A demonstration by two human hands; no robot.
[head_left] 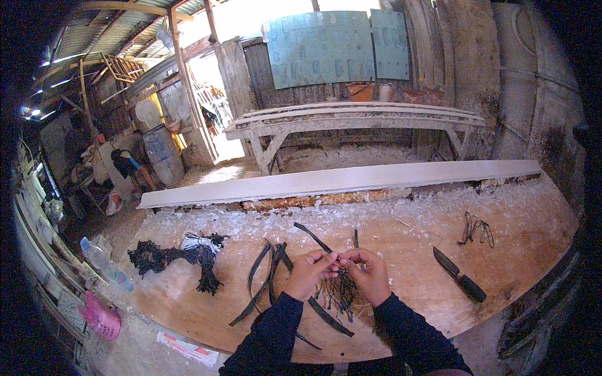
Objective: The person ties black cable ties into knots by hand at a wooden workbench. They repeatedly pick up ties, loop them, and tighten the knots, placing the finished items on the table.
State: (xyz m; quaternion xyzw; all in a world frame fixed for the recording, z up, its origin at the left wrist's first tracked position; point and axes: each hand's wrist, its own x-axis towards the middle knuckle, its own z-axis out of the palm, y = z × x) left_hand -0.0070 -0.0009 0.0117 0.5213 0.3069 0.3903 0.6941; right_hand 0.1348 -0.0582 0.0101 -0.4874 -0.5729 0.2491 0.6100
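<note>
A: You're in a rough shed, with a blue panel (pixel 320 49) behind and a wood-topped bench (pixel 407 276) before you, littered with pale flakes. In the head view, what's in your grip?

B: A dark strip (pixel 311 236). Your left hand (pixel 311 274) pinches it by its near end, over the bench's front middle; your right hand (pixel 369 277) pinches narrowly right beside, seemingly on that same end, though the fingertips hide the detail.

A: Why so close together?

B: Probably to steady a small end for you. The loose strips (pixel 274 269) lie by your left forearm, likely for easy reach; the knife (pixel 464 280) sits clear on your right, handle towards you.

A: Anything in your way?

B: Thin dark strands (pixel 338 293) crowd beneath your hands, and a strip (pixel 330 318) lies between your forearms. Dark cord bundles (pixel 208 274) sit farther left, a thread tangle (pixel 476 230) at far right. A long white board (pixel 338 180) borders the bench's far side.
</note>
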